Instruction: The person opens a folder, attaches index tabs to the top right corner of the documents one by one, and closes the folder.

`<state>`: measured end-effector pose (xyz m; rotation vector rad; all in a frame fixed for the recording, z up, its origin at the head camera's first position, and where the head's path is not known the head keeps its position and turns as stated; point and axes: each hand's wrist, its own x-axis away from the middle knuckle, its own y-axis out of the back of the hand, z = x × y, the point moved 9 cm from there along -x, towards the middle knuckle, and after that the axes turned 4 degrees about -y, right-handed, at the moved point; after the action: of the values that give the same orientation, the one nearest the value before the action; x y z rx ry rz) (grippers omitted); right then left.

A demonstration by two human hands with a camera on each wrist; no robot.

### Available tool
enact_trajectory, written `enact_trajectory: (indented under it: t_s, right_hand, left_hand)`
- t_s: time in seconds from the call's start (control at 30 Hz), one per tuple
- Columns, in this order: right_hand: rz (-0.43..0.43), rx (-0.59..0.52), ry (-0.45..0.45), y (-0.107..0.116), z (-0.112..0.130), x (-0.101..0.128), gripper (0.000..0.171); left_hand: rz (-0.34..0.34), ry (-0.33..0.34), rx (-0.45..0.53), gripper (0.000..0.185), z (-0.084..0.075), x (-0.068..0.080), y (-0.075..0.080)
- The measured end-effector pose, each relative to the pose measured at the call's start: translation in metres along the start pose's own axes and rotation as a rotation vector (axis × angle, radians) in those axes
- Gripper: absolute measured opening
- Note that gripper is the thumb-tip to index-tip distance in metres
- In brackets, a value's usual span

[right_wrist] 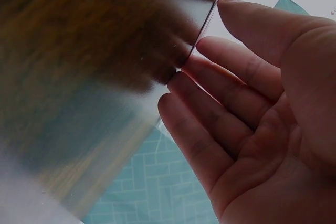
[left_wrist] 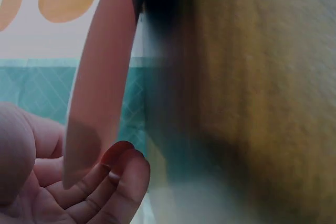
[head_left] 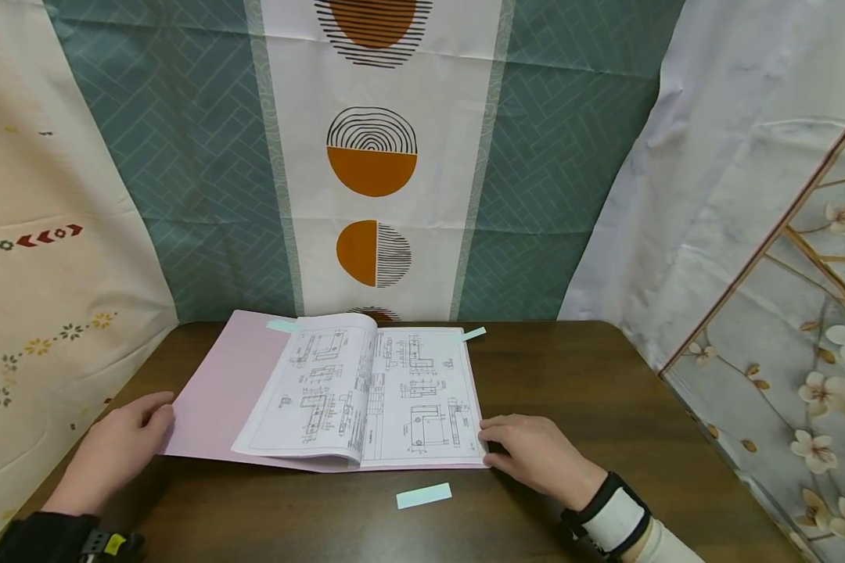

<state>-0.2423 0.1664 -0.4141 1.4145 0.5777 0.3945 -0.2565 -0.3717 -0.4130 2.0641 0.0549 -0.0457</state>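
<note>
An open booklet of technical drawings (head_left: 422, 391) lies on the table, its pink cover (head_left: 218, 383) spread out to the left. One drawing page (head_left: 317, 391) is turned over to the left and curves up near the spine. My left hand (head_left: 123, 442) holds the left edge of the pink cover; in the left wrist view the cover (left_wrist: 100, 77) passes between the thumb and the curled fingers. At the lower right corner of the booklet is my right hand (head_left: 535, 453). Its fingers (right_wrist: 210, 114) are extended, with fingertips and thumb against the booklet's edge.
A loose pale green strip (head_left: 423, 496) lies on the table in front of the booklet. Similar strips stick out at the top right (head_left: 474, 334) and the top left (head_left: 282, 325). The brown wooden table (head_left: 570, 375) ends at patterned cloths behind and at both sides.
</note>
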Motion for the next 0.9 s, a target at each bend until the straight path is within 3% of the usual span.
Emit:
enact_trajectory:
  t_s: [0.2,0.43,0.63,0.73,0.9]
  right_hand:
    - [0.004,0.002,-0.006,-0.001,0.000,0.000,0.030]
    - [0.000,0.016,-0.007,-0.001,-0.001,0.000,0.030]
    - [0.004,0.013,-0.008,-0.002,-0.001,0.001,0.030]
    - [0.004,0.011,-0.008,-0.002,-0.001,0.001,0.030]
    - [0.000,0.010,-0.005,-0.002,-0.001,0.000,0.031]
  left_hand:
    - [-0.105,-0.024,0.033,0.050,-0.013,0.002,0.019]
    - [-0.122,-0.040,0.161,0.056,-0.020,0.008,0.032]
    - [-0.073,-0.106,0.439,0.062,-0.037,0.008,0.029]
    - [-0.041,-0.177,0.582,0.063,-0.056,0.010,0.028]
    - [-0.029,-0.296,0.709,0.058,-0.090,0.015,0.032]
